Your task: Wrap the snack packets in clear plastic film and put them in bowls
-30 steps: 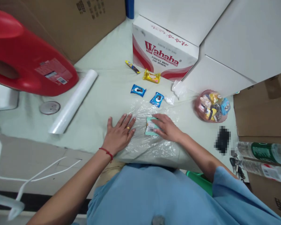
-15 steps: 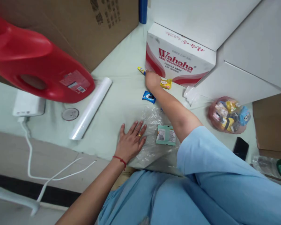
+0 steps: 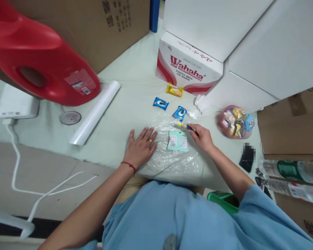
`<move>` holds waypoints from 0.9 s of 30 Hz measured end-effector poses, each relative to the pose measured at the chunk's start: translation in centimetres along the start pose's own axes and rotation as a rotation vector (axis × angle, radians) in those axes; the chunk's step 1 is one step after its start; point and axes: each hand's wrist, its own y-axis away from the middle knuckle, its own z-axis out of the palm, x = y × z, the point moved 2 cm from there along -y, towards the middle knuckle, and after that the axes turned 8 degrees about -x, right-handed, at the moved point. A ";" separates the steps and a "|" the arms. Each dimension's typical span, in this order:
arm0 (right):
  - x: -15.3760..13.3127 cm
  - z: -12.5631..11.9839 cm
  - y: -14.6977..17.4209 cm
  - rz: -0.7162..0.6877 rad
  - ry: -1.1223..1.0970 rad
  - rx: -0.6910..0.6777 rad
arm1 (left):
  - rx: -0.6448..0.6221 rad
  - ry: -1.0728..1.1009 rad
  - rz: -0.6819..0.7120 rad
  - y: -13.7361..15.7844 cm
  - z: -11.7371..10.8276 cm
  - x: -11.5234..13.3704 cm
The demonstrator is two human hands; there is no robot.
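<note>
Spread flat, the left hand (image 3: 140, 147) was rested at the plastic film (image 3: 170, 164); a yellow-tipped stick (image 3: 182, 125) was pinched in the right hand (image 3: 202, 138), just beyond the mint-green packet (image 3: 177, 141) laid on the film.

mint-green packet (image 3: 177, 141) flat on crinkled clear film (image 3: 169, 165); slim yellow-blue stick (image 3: 183, 125) held nearby

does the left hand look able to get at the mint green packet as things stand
Probably yes: the mint green packet lies on the clear plastic film just beside the left hand, and nothing covers it or stands between them.
</note>
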 end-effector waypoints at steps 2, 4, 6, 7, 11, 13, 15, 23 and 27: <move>-0.8 -0.3 3.1 0.001 -0.015 0.030 | 0.012 -0.005 0.001 0.0 0.1 0.1; -1.8 0.3 4.7 0.006 -0.009 0.073 | 0.021 -0.013 0.004 0.0 0.1 0.1; -2.3 1.7 5.2 0.030 0.032 0.086 | 0.029 -0.025 0.004 -0.1 0.2 0.2; -2.3 2.6 5.3 0.052 0.068 0.065 | 0.031 -0.030 0.004 -0.1 0.2 0.2; -1.8 5.9 5.2 0.172 0.205 -0.081 | 0.018 -0.038 -0.002 0.0 0.2 0.2; -1.9 6.6 5.4 0.213 0.230 -0.091 | 0.002 -0.043 -0.005 0.1 0.1 0.2; -2.3 6.7 5.5 0.233 0.236 -0.080 | -0.014 -0.046 -0.008 0.1 0.0 0.3; -3.6 5.4 5.4 0.238 0.224 -0.177 | 0.053 0.065 -0.039 0.3 -0.7 -0.4; -4.2 4.8 5.1 0.159 0.202 -0.147 | 0.264 0.111 -0.021 2.0 -1.7 -1.0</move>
